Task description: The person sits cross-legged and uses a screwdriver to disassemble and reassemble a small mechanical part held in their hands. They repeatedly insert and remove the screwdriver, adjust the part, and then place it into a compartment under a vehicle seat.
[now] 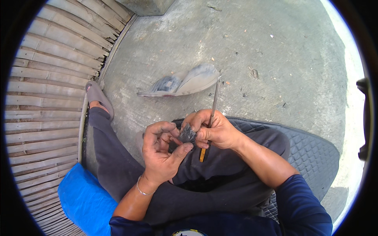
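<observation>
Above my lap, my left hand [163, 147] pinches a small, dark grey, angular lump [188, 134] between its thumb and fingers. My right hand [215, 131] meets it from the other side, its fingertips touching the lump's edge. Also in the right hand is a long thin tool [214, 100]. Its narrow, metal-looking shaft points away from me, and its black and yellow end [202, 154] sticks out below the palm. Fingers cover the tool's middle, so its exact kind cannot be told. Dark smudges mark the fingertips.
A curved, dusty grey piece [183, 82] lies on the concrete floor [256, 47] beyond my hands. Small dark crumbs are scattered around. A bamboo slat wall [47, 106] runs along the left, with a blue plastic-covered bundle [84, 196] beside it. Beneath me lies a black quilted mat [315, 157].
</observation>
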`<move>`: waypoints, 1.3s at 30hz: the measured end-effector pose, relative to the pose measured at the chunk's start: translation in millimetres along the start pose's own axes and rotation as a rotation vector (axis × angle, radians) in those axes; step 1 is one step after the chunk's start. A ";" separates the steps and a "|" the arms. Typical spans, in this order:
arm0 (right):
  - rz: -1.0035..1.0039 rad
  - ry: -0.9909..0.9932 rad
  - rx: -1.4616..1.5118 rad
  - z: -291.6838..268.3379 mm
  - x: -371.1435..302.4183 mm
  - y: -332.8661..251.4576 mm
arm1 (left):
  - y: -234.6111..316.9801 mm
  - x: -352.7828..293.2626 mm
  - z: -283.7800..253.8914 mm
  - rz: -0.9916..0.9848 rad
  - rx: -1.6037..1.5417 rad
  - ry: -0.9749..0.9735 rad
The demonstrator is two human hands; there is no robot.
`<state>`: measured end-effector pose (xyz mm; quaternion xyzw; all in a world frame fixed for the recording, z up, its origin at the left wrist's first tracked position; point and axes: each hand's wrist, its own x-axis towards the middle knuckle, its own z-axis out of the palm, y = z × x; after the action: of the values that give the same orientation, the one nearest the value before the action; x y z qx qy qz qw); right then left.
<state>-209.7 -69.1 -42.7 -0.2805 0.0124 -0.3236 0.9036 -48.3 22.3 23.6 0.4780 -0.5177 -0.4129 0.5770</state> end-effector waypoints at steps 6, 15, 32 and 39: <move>-0.002 -0.014 -0.116 -2.7 1.3 -4.5 | 7.2 5.5 -7.8 0.188 0.432 0.023; -0.015 0.022 -0.232 1.7 1.0 -0.3 | 11.1 9.5 -12.1 0.277 0.662 -0.015; -0.210 0.119 -0.605 4.8 2.3 -4.2 | 5.9 11.0 -9.0 0.262 0.705 -0.014; -0.294 0.157 -0.725 5.0 3.8 -3.6 | 11.1 12.0 -8.0 0.260 0.786 -0.021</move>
<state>-207.8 -71.1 -36.0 -0.5543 0.1546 -0.4445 0.6865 -39.1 13.9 36.8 0.5884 -0.6980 -0.1122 0.3924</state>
